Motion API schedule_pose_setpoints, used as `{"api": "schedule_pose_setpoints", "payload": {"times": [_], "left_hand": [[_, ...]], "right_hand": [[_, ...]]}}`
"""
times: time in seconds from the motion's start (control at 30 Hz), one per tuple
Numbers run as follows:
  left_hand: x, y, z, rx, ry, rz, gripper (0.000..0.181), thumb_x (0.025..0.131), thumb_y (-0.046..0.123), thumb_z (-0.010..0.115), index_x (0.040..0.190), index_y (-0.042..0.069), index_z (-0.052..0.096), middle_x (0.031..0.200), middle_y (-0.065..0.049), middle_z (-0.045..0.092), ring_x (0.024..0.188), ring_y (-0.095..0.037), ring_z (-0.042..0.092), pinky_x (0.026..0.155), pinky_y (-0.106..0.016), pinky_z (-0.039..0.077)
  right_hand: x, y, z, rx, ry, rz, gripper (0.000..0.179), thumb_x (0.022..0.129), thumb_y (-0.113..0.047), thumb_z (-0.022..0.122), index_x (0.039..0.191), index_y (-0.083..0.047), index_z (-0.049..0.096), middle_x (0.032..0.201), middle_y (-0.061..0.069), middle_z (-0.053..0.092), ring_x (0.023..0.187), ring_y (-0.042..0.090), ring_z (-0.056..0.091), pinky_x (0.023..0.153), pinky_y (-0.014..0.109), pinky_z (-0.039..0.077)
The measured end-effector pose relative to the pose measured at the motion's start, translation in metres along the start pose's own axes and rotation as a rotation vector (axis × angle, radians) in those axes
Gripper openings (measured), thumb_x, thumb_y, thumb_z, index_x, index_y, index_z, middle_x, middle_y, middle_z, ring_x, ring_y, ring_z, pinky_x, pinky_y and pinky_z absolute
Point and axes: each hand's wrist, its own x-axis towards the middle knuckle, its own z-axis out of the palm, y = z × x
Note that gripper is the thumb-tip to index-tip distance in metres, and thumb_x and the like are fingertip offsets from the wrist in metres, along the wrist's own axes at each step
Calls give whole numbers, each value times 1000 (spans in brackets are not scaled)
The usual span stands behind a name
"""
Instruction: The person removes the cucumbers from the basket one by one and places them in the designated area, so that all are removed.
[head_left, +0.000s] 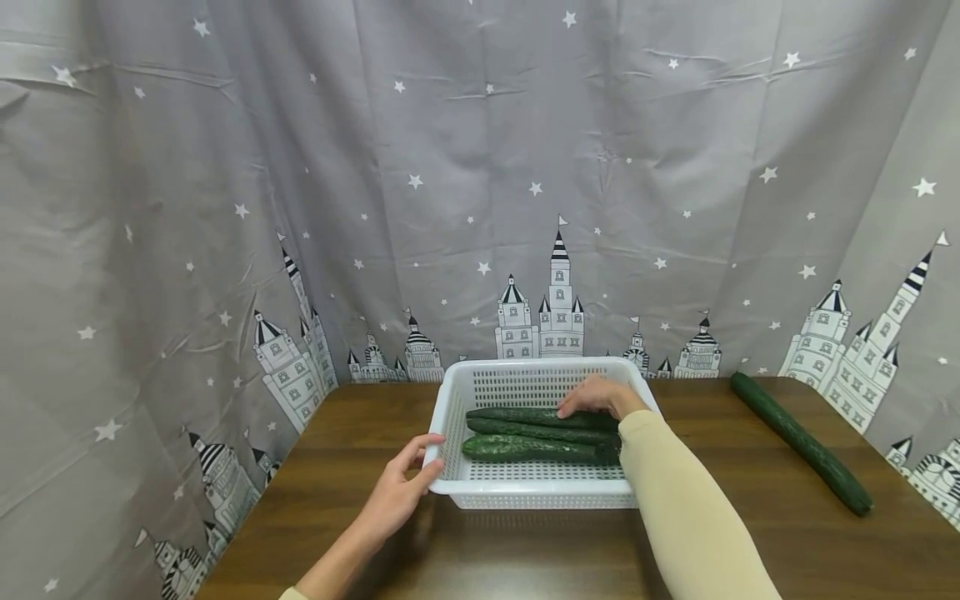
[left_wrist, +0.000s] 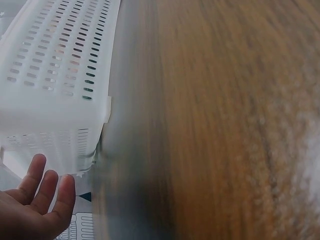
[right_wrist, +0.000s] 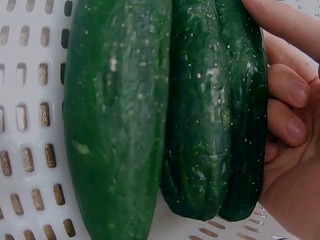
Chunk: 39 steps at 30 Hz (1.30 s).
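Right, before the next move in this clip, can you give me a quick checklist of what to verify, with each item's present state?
1. Basket upright: ok.
2. Left hand at the basket's left side, by the near corner: ok. How firmly it steadies the basket: cannot tell.
3. Right hand at the back cucumber: ok, fingers lie along its far side.
4. Firm grip on that cucumber: cannot tell, the thumb's hold is not clear.
5. Front cucumber clear of the right hand: ok.
6. Every cucumber in the basket: not ok, a fourth cucumber lies on the table to the right.
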Motion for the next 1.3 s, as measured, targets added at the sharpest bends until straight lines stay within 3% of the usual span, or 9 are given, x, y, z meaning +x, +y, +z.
{"api": "schedule_pose_setpoints", "payload": {"times": [0.17,0.5,0.93,1.3], "left_hand": [[0,1,0,0,6,2,31,98,18,66,129,19,62,111,-14,69,99,-19,58,73,-30,49],[-1,-1,0,-3,-2,-5,31,98,19,66,129,18,63,111,-15,69,99,-20,58,73,-29,49],[-2,-1,0,3,9,-10,31,98,19,66,129,18,63,113,-16,68,99,-19,58,73,-29,49],[-1,4,1,1,0,8,32,98,18,65,130,16,62,114,-15,68,96,-16,59,72,-29,49]], "right_hand": [[3,1,1,-21,-8,-21,40,84,-24,80,119,-5,74,132,13,66,127,32,59,106,45,46],[5,5,6,-42,31,-34,36,78,-24,84,108,-6,78,124,13,71,126,34,58,112,48,38],[1,2,5,-48,15,10,40,79,-27,84,113,-9,77,134,14,65,130,35,53,114,49,36],[3,5,3,-96,-12,-4,46,79,-31,84,117,-8,75,137,16,63,134,37,50,115,50,35]]}}
